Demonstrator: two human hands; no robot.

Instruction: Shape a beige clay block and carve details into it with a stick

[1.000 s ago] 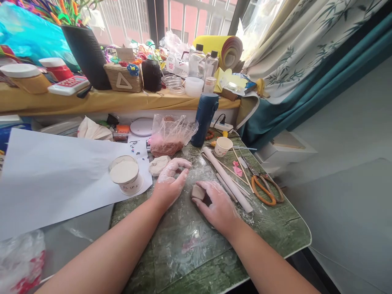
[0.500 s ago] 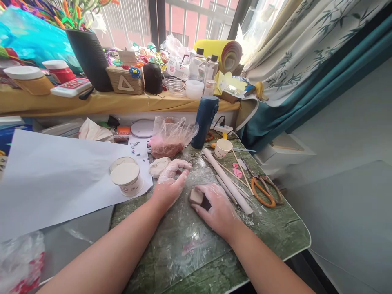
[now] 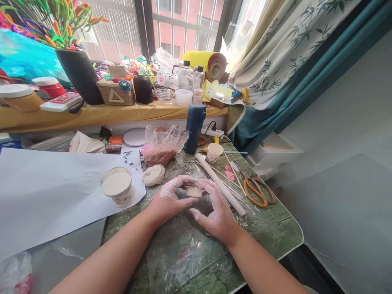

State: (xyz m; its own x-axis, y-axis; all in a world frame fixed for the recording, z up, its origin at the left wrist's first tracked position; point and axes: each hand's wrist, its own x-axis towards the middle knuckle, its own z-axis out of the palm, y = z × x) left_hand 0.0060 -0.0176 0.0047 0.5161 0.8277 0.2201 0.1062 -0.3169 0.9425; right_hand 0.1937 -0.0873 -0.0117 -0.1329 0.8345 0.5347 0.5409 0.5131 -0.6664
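Note:
A small pale clay block with rounded edges is between my two hands, just above the table. My left hand is closed around its left part, fingers behind and thumb along the lower edge. The fingers of my right hand are at the block's right end, while its thumb stands apart below. White powder coats both hands. Behind my left hand lies a lump of white clay. To the right of my right hand is a powdery white rolling pin.
Orange-handled scissors, thin sticks and a small paper cup stand or lie right. A filled paper cup is on white paper at left. Behind are a bag of reddish clay and a blue bottle.
My left hand has moved right to the clay block and closed on it. The block has turned, and my right thumb has come away from it. The view has shifted slightly.

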